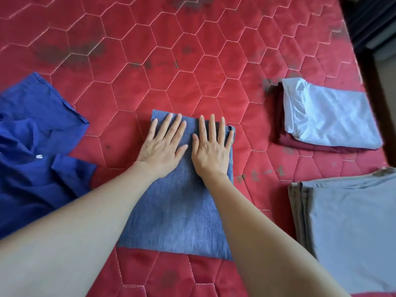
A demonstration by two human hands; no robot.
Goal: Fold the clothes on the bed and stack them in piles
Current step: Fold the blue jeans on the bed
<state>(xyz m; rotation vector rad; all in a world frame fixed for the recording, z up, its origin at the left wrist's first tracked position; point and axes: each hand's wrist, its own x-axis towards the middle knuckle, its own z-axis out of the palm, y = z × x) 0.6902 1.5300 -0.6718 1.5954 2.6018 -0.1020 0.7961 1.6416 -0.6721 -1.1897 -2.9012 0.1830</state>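
**Denim folded, both hands pressing it flat**

Folded denim piece [177, 202] sits centre frame on the red quilted bed [192, 61], long axis running toward the top of the frame. Left hand [164, 144] and right hand [212, 146] lie palm-down side by side on its upper end, fingers spread and straight, gripping nothing, just flat pressure. Forearms come in from lower left and lower right, wrists low and roughly level with the fabric.

Handling, my read: denim is the stiffest and heaviest cloth here, holds a crease, won't slide much on the quilting. Should lift as one block if taken by both long edges near the middle, or with palms under the ends. Pinching a single corner would likely let the layers fan open. A seam or hem shows along the right edge near the top, so that side is thicker.

Piles: white folded garment [330, 116] on a maroon one [310, 144], right of frame, well apart from the denim. Grey folded stack [351, 228] lower right, nearer. Blue shirt [36, 159] at left is still crumpled, unfolded, near the left forearm.

Likely step: final smoothing before moving the denim to a pile. Which pile, cannot tell
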